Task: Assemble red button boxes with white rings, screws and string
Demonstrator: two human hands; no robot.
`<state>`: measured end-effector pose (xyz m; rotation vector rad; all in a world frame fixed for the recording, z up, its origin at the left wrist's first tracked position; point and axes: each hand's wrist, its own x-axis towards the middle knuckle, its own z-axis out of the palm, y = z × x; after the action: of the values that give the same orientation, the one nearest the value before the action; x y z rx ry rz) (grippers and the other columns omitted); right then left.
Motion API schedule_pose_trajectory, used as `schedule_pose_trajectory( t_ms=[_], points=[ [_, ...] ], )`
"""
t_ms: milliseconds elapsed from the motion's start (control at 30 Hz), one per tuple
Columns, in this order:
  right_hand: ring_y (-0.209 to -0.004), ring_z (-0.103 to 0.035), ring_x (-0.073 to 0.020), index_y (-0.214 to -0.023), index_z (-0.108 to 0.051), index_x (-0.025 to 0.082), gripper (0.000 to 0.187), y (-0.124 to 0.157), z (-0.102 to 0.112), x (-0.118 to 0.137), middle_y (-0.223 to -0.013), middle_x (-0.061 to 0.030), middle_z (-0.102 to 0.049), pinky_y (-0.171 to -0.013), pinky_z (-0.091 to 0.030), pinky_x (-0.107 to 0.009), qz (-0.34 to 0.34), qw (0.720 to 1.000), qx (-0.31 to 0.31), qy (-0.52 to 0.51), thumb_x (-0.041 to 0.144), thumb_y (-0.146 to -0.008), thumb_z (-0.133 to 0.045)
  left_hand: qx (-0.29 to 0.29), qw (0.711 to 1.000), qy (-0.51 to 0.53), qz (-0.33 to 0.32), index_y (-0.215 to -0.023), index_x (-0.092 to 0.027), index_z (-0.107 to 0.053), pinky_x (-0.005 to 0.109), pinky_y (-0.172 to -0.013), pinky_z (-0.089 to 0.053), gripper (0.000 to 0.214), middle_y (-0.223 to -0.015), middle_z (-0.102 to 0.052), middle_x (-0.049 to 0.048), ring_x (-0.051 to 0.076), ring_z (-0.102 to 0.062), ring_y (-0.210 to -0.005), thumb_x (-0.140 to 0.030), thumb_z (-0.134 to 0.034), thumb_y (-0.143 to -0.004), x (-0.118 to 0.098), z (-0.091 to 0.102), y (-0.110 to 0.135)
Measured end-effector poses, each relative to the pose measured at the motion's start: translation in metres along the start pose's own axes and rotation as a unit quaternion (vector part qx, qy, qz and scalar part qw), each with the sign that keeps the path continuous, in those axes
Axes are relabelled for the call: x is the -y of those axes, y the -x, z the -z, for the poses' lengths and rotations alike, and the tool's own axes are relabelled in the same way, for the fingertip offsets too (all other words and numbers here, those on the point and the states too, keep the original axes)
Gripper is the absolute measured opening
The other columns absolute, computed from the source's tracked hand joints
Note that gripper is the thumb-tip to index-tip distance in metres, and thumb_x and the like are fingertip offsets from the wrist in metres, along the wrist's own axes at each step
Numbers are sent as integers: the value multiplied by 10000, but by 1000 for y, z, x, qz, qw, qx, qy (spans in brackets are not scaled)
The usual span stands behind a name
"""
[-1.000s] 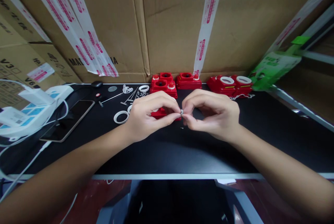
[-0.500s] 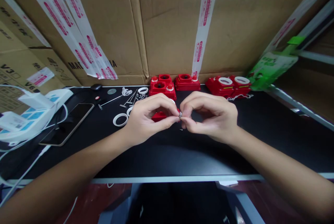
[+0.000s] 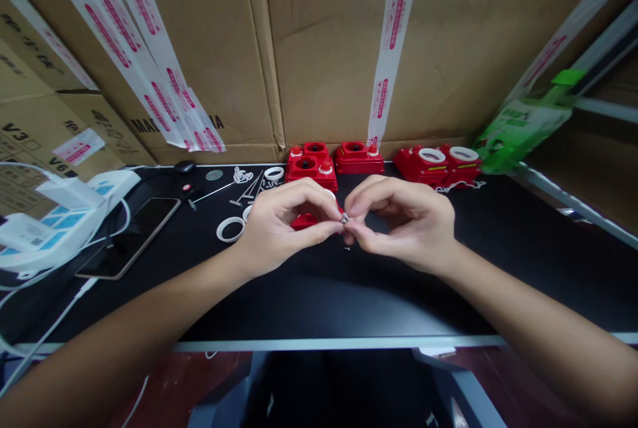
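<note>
Between the fingertips of both hands is a small shiny metal piece [image 3: 344, 218], too small to name exactly. My left hand [image 3: 292, 222] pinches it from the left with thumb and forefinger. From the right, my right hand [image 3: 401, 222] pinches it the same way, and the fingertips nearly meet. Both hands hover over the black tabletop [image 3: 349, 302]. Below the fingertips lies a tiny screw [image 3: 347, 248]. A red part [image 3: 304, 220] shows behind my left hand, mostly hidden. White rings [image 3: 230, 229] lie left of my left hand, one partly covered by it.
Red housings [image 3: 359, 159] stand along the cardboard at the back; red housings with white rings [image 3: 432, 157] sit right of them. T-shaped metal rods [image 3: 244, 197], a white chain [image 3: 243, 175], a phone [image 3: 129, 238] and a power strip [image 3: 64, 222] lie left. A green bottle [image 3: 521, 129] leans at right.
Both hands stay almost in the same place. The metal piece between the fingertips shows slightly more, and its angle looks a little different.
</note>
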<state>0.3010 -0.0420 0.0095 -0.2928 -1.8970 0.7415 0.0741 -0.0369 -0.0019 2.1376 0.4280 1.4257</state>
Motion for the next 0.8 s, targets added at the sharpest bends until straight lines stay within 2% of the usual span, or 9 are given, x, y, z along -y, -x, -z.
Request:
schedule_pose_trajectory(
  t_ms=[167,467,667,800],
  points=[
    [-699,-756,-144,-980,-768,188,159,-2,1,-1,-948,-60,-749,-654,-665,-270,34,999,4,40,75,-876,-808,7,1000,-2,-18,-973,-207,-781,324,-816,-610,116,-929,-774,61,184,-730,-885,-153,-849,-897,0,1,-1],
    [-671,-703,-152,-906,-752,216,125,-6,3,2,-833,-35,-741,-615,-610,-274,76,989,11,125,127,-868,-831,5,998,42,40,-974,-193,-777,294,-793,-621,112,-922,-758,62,175,-725,-871,-202,-859,-898,-1,-4,0],
    [-688,-691,-149,-926,-742,230,144,-6,4,2,-853,-32,-731,-623,-608,-275,89,985,18,146,102,-884,-792,21,998,45,37,-952,-198,-778,306,-790,-618,106,-917,-749,63,181,-716,-874,-200,-865,-891,0,-2,-1],
    [-700,-694,-152,-923,-741,223,150,-6,4,2,-855,-36,-733,-627,-607,-277,92,985,18,144,88,-877,-786,11,996,72,46,-997,-199,-762,288,-787,-614,155,-927,-743,51,166,-717,-869,-166,-864,-886,0,-3,1]
  ],
)
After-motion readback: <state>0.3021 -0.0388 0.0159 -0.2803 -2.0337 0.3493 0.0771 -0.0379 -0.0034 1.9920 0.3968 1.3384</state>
